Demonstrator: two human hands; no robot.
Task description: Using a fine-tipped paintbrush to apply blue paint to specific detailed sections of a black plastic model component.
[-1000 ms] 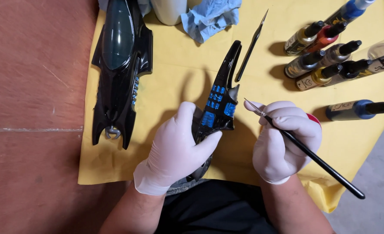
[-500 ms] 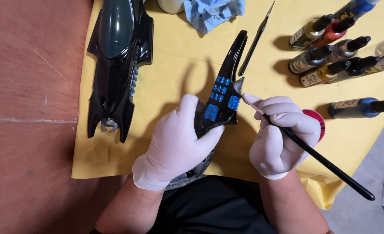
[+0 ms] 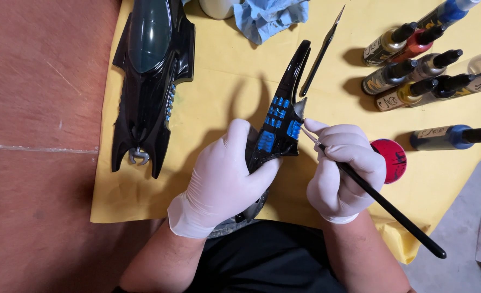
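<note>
Two gloved hands work: left hand (image 3: 221, 182) fingers clamped around the black fin part (image 3: 281, 122) (blue panels showing), right hand (image 3: 344, 169) fingers pinching a paintbrush (image 3: 384, 204), tip touching it.

Both hands (image 3: 221, 184) wear white latex gloves; forearms bare; dark trousers.

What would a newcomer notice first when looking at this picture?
First, the two white-gloved hands at the centre: the left hand grips a glossy black model part with blue panels, and the right hand holds a thin black paintbrush with its tip at that part. Next, the large black model car body lies at upper left on the yellow cloth, and small paint bottles lie at upper right.
</note>
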